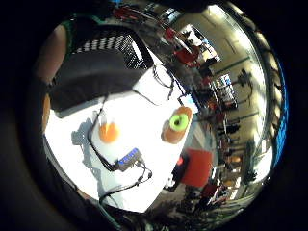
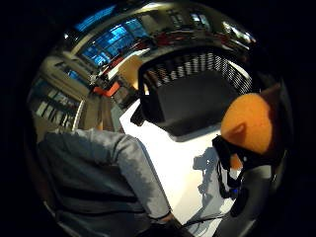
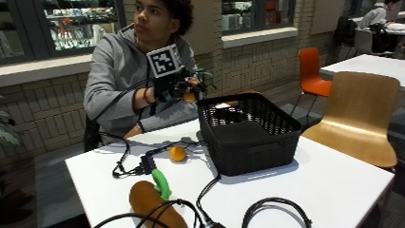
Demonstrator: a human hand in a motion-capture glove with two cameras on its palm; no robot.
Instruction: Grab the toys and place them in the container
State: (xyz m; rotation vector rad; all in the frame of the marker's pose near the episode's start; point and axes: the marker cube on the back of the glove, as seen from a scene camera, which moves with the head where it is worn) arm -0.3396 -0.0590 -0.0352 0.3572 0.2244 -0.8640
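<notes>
In the outside view the gloved right hand (image 3: 172, 88) is raised above the table (image 3: 329, 175), just beside the near rim of the black basket (image 3: 250, 133), its fingers curled round a small orange toy (image 3: 189, 97). The toy hangs short of the basket mouth, so a release here would likely drop it onto the table or bounce it off the rim. Two toys wait on the table: a small orange one (image 3: 178, 153) beside the basket wall and a larger orange-brown carrot toy with a green stem (image 3: 155, 199) near the front edge, both among cables that could snag a reaching hand.

The thumb-side palm view shows the held orange toy (image 2: 249, 123) close to the palm, with the basket (image 2: 192, 94) ahead and below, not yet underneath; its interior looks empty.

The little-finger-side palm view looks down on the table (image 1: 144, 130) with the small orange toy (image 1: 109, 132), the carrot toy (image 1: 177, 124) and a corner of the basket (image 1: 96, 67); the carrot toy lies near the table's edge, where a careless nudge might push it off.
</notes>
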